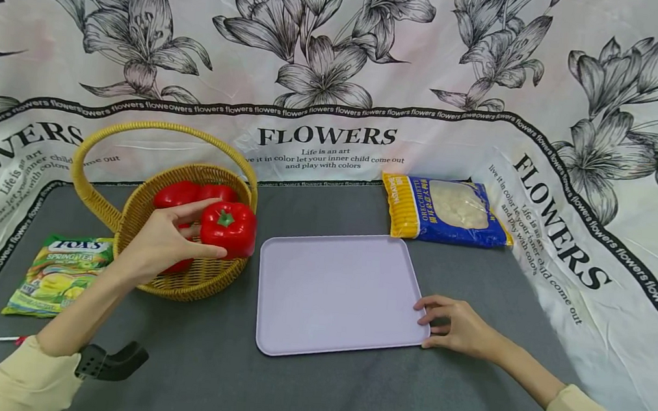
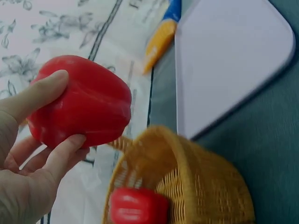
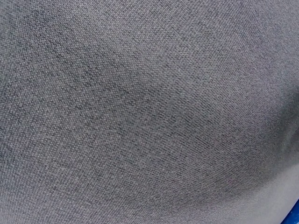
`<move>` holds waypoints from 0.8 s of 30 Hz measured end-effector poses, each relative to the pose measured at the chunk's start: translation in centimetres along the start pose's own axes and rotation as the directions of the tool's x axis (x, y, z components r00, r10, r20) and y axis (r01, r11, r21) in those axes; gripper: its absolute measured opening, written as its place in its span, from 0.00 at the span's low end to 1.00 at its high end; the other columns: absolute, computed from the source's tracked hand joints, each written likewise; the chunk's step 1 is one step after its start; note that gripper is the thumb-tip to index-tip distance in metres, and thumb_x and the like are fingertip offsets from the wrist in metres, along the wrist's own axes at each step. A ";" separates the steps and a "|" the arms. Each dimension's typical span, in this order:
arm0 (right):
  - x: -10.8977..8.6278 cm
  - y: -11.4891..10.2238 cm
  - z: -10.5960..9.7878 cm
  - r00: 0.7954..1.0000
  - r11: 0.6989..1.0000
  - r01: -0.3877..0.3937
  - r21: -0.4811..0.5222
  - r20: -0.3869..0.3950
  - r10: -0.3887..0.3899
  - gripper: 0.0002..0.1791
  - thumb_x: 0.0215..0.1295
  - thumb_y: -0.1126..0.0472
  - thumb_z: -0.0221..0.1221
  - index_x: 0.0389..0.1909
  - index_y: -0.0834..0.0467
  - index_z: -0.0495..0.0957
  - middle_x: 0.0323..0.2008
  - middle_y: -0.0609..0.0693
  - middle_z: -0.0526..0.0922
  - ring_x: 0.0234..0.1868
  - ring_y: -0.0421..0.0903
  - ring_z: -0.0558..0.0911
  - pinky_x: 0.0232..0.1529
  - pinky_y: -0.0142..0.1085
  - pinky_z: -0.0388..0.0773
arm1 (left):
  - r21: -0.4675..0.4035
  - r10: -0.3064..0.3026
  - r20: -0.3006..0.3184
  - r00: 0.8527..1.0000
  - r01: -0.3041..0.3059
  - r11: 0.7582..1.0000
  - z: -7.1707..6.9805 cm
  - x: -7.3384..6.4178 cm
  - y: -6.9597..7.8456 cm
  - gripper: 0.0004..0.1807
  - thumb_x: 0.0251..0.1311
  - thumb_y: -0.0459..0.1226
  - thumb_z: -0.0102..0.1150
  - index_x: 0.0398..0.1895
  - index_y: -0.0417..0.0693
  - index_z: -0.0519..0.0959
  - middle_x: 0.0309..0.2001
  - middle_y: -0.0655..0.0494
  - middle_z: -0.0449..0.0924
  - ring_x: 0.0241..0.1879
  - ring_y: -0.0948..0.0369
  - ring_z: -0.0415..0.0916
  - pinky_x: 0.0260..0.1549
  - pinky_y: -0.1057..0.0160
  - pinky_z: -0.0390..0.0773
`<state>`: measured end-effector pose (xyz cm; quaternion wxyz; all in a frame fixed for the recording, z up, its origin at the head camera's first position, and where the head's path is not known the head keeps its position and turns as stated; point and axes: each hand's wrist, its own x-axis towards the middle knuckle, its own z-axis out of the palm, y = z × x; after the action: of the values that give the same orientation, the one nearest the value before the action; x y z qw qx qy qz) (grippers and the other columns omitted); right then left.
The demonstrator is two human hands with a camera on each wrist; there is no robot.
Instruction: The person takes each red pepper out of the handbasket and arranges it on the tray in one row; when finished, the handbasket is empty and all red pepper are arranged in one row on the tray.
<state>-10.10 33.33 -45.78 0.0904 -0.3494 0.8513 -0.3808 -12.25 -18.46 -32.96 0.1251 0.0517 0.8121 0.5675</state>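
Note:
My left hand [image 1: 170, 237] grips a red bell pepper [image 1: 233, 230] with a green stem, thumb on one side and fingers on the other. In the head view the pepper overlaps the right side of a yellow wicker basket [image 1: 198, 292]; the left wrist view shows it raised above the basket's opening. More red peppers [image 2: 139, 206] lie inside the basket, partly hidden by the hand. My right hand [image 1: 462, 328] holds the right edge of a pale lilac tray [image 1: 338, 298] near its front corner, fingers bent over the rim. The right wrist view shows mostly grey cloth.
A blue and yellow orecchiette pasta bag [image 1: 451, 213] lies behind the tray. Left of the basket is a green Fox's candy bag [image 1: 58, 276], with a small red and white stick-like item [image 1: 14, 339] in front of it. The basket's tall handle [image 1: 165, 127] arches up behind.

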 end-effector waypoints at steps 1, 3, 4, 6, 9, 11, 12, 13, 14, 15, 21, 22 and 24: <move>0.0 0.0 0.0 1.000 1.000 0.002 0.002 0.000 -0.002 0.14 0.45 0.63 0.74 0.34 0.60 0.84 0.48 0.58 0.78 0.47 0.52 0.79 0.36 0.31 0.82 | -0.001 0.007 0.006 1.000 -0.007 1.000 0.3 0.1 0.1 0.44 0.53 0.36 0.70 0.73 0.43 0.58 0.67 0.37 0.58 0.61 0.39 0.68 0.45 0.57 0.80; 0.0 0.0 0.0 1.000 1.000 0.003 0.004 0.001 -0.003 0.14 0.46 0.63 0.74 0.34 0.60 0.84 0.48 0.59 0.78 0.47 0.52 0.79 0.36 0.31 0.82 | -0.032 0.019 0.018 1.000 -0.019 0.999 0.9 0.3 0.4 0.43 0.53 0.35 0.70 0.72 0.42 0.59 0.66 0.37 0.60 0.60 0.39 0.69 0.46 0.58 0.80; 0.0 0.0 0.0 1.000 1.000 0.004 0.006 0.001 -0.004 0.14 0.46 0.63 0.74 0.34 0.60 0.84 0.48 0.59 0.78 0.47 0.52 0.79 0.36 0.31 0.82 | -0.050 0.021 0.021 1.000 -0.020 0.999 1.2 0.3 0.6 0.43 0.53 0.34 0.70 0.72 0.42 0.60 0.66 0.37 0.61 0.60 0.40 0.69 0.46 0.58 0.80; -0.1 0.0 0.0 1.000 1.000 0.005 0.009 0.001 -0.005 0.14 0.46 0.63 0.74 0.34 0.60 0.84 0.48 0.59 0.78 0.47 0.53 0.79 0.36 0.31 0.82 | -0.084 0.025 0.026 0.999 -0.023 0.996 2.0 0.3 1.0 0.42 0.53 0.32 0.69 0.71 0.42 0.61 0.65 0.37 0.63 0.59 0.40 0.70 0.47 0.57 0.79; 0.0 0.0 -0.1 1.000 1.000 0.007 0.013 0.005 -0.007 0.13 0.46 0.63 0.74 0.33 0.59 0.83 0.48 0.58 0.78 0.47 0.53 0.79 0.36 0.31 0.82 | -0.109 0.031 0.024 0.999 -0.028 0.994 3.4 0.4 1.6 0.40 0.53 0.31 0.69 0.70 0.42 0.63 0.64 0.38 0.65 0.59 0.41 0.70 0.47 0.55 0.79; 0.0 -0.1 -0.1 1.000 1.000 0.008 0.015 0.010 -0.008 0.12 0.46 0.63 0.74 0.31 0.58 0.83 0.47 0.58 0.78 0.46 0.53 0.79 0.36 0.31 0.82 | -0.112 0.038 0.030 0.999 -0.034 0.993 4.4 0.5 1.9 0.40 0.52 0.31 0.70 0.69 0.42 0.64 0.63 0.39 0.67 0.59 0.42 0.71 0.47 0.54 0.79; 0.1 -0.1 -0.1 1.000 1.000 0.012 0.013 0.012 -0.012 0.11 0.46 0.63 0.74 0.31 0.58 0.83 0.47 0.58 0.78 0.45 0.53 0.79 0.36 0.31 0.83 | -0.123 0.043 0.037 0.998 -0.038 0.992 5.0 0.6 2.0 0.40 0.51 0.31 0.70 0.69 0.43 0.65 0.63 0.39 0.68 0.58 0.43 0.72 0.47 0.53 0.79; 0.1 -0.1 -0.2 1.000 1.000 0.014 0.011 0.017 -0.015 0.11 0.47 0.62 0.74 0.30 0.57 0.83 0.47 0.58 0.77 0.44 0.53 0.80 0.36 0.31 0.83 | -0.136 0.047 0.046 0.998 -0.040 0.990 5.5 0.7 2.1 0.40 0.51 0.31 0.70 0.69 0.43 0.65 0.63 0.40 0.68 0.58 0.43 0.72 0.46 0.53 0.80; 0.2 -0.1 -0.2 1.000 1.000 0.018 0.008 0.022 -0.018 0.10 0.47 0.62 0.74 0.30 0.57 0.83 0.47 0.57 0.77 0.44 0.52 0.80 0.36 0.31 0.83 | -0.157 0.051 0.057 0.997 -0.041 0.987 6.1 0.8 2.2 0.40 0.50 0.30 0.70 0.69 0.43 0.65 0.63 0.40 0.68 0.58 0.43 0.72 0.46 0.52 0.80; 0.3 -0.1 -0.2 0.999 1.000 0.024 0.003 0.028 -0.024 0.10 0.48 0.62 0.73 0.30 0.57 0.83 0.47 0.57 0.77 0.43 0.52 0.80 0.36 0.31 0.83 | -0.172 0.057 0.066 0.996 -0.045 0.984 6.6 1.0 2.2 0.40 0.50 0.30 0.71 0.69 0.43 0.65 0.63 0.41 0.68 0.58 0.43 0.72 0.46 0.52 0.80; 0.3 0.0 -0.5 0.996 0.998 0.055 -0.017 0.064 -0.054 0.06 0.51 0.60 0.72 0.28 0.54 0.83 0.46 0.55 0.76 0.42 0.51 0.78 0.36 0.32 0.83 | -0.226 0.092 0.104 0.990 -0.066 0.972 9.6 2.2 2.5 0.39 0.49 0.27 0.70 0.67 0.42 0.67 0.64 0.42 0.67 0.59 0.41 0.71 0.48 0.50 0.79; 0.3 0.1 -0.5 0.996 0.998 0.057 -0.016 0.068 -0.056 0.06 0.51 0.60 0.72 0.28 0.54 0.83 0.46 0.55 0.76 0.42 0.51 0.78 0.36 0.32 0.83 | -0.224 0.091 0.107 0.990 -0.065 0.972 10.1 2.4 2.6 0.39 0.48 0.28 0.70 0.67 0.43 0.67 0.64 0.42 0.67 0.59 0.41 0.71 0.48 0.50 0.79; 0.2 0.1 -0.6 0.996 0.998 0.060 -0.020 0.074 -0.059 0.06 0.51 0.60 0.72 0.28 0.54 0.83 0.46 0.55 0.76 0.43 0.51 0.78 0.36 0.32 0.83 | -0.223 0.094 0.114 0.989 -0.067 0.973 10.8 2.7 2.7 0.39 0.48 0.28 0.71 0.67 0.43 0.68 0.65 0.42 0.67 0.59 0.40 0.70 0.48 0.49 0.78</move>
<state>-10.51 33.60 -45.40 0.1061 -0.3893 0.8409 -0.3608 -12.20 -7.12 -34.31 0.1572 0.1056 0.7327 0.6537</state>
